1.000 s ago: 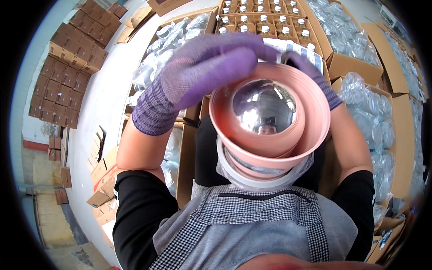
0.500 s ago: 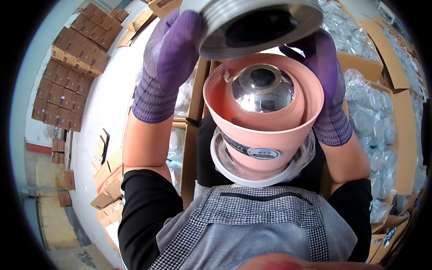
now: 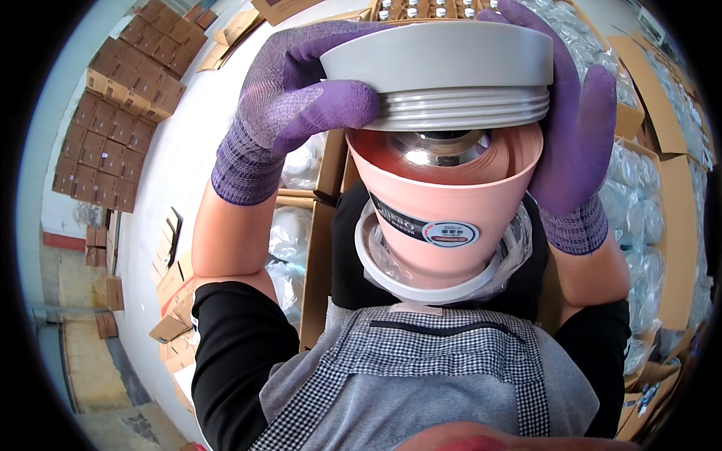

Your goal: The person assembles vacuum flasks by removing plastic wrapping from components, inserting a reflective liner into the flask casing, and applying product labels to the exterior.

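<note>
A pink tapered flask body point(image 3: 444, 207) rests upside down, judging by its inverted label, on a white round support point(image 3: 391, 282) lined with clear plastic, between my knees. Inside its wide rim sits a shiny silvered liner point(image 3: 440, 150), now partly hidden. Above the rim is a grey threaded cap point(image 3: 440, 60), its threads facing down. My left hand point(image 3: 308, 90), in a purple-coated glove, grips the cap's left side with the thumb at the threads. My right hand point(image 3: 571, 128), gloved alike, lies along the right side of the cap and body, thumb and fingers stretched out.
Open cartons of plastic-wrapped round items point(image 3: 635, 225) stand on the right, with another carton point(image 3: 316, 255) at left. A box of several small white-capped pieces point(image 3: 429, 11) is beyond the cap. Stacked brown cartons point(image 3: 113, 120) line the far left.
The grey cap has tilted from showing its dark-centred underside to threads down, over the rim. My right thumb has swung outward from it. The body has tipped slightly.
</note>
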Demonstrator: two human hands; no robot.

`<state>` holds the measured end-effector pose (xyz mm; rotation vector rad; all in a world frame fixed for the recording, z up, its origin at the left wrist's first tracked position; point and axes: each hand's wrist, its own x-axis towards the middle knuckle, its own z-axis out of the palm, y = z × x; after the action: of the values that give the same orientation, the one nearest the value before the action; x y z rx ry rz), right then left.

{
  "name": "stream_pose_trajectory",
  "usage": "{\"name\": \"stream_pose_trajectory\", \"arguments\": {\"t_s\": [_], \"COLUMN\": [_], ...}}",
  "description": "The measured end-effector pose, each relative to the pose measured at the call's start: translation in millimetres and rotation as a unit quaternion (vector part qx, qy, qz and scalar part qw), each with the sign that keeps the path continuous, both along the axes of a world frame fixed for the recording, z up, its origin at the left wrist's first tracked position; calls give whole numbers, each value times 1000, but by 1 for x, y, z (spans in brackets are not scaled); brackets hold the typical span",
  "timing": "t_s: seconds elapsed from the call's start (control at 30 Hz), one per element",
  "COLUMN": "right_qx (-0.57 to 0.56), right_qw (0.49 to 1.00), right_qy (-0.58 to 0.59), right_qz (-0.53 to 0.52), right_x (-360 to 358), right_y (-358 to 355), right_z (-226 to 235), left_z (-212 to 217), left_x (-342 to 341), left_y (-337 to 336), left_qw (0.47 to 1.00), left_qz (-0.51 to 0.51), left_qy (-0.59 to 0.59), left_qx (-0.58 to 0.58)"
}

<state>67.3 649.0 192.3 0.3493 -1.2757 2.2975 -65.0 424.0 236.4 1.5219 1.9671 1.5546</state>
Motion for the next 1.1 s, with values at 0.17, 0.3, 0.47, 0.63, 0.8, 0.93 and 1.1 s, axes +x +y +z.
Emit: {"name": "stream_pose_trajectory", "arguments": {"t_s": [0.17, 0.3, 0.47, 0.63, 0.8, 0.93, 1.1], "right_qx": [96, 98, 367, 327, 76, -107, -15], "right_qw": [991, 977, 924, 941, 966, 921, 910], "right_qy": [47, 101, 110, 83, 3, -64, -86], "right_qz": [-83, 162, -6, -41, 247, 370, 405], "right_x": [-13, -15, -22, -28, -45, -81, -90], "right_y": [2, 28, 40, 35, 29, 25, 24], "right_z": [-28, -24, -19, -33, -42, -74, -74], "left_z": [-3, 6, 9, 4, 11, 11, -7], "left_x": [-3, 1, -3, 2, 30, 85, 86], "left_y": [-1, 3, 5, 7, 4, 47, 26], "left_qw": [999, 988, 973, 971, 958, 919, 956], "left_qz": [-37, -115, -134, -96, -58, 122, 196], "left_qy": [-4, 99, 186, 217, 271, 338, 204], "left_qx": [13, -2, -1, -5, -73, -161, -81]}}
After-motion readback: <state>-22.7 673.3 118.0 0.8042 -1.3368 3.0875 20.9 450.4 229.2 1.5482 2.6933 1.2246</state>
